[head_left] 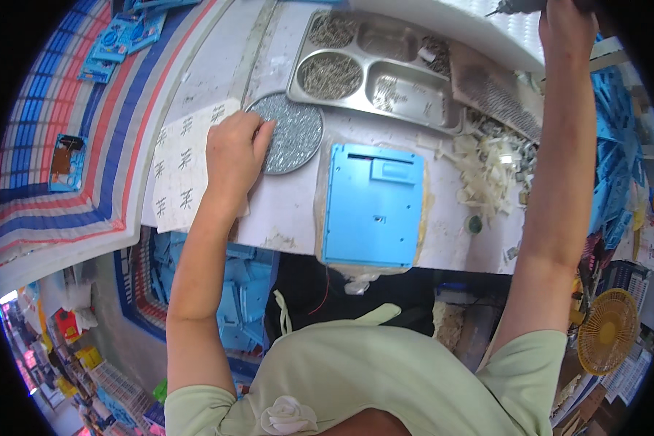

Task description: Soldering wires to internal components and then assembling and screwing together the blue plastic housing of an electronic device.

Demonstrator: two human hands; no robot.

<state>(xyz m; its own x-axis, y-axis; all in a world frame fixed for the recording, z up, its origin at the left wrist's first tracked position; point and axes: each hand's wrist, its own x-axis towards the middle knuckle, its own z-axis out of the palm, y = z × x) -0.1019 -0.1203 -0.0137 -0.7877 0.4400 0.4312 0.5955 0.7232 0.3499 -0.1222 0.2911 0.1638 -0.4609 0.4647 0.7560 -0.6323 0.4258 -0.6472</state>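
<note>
Left hand [232,149] overlaps a round dish [322,134]; right hand [570,30] seemingly grips a dark tool [519,6].

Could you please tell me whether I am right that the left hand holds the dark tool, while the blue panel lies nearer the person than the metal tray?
Not quite: the head view shows the dark tool in the right hand. The blue panel does lie nearer the person than the metal tray.

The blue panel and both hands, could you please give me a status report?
Left hand at round dish, grip unclear. Right hand raised, gripping dark tool. Blue panel on bench, no hand or tool over it.
</note>
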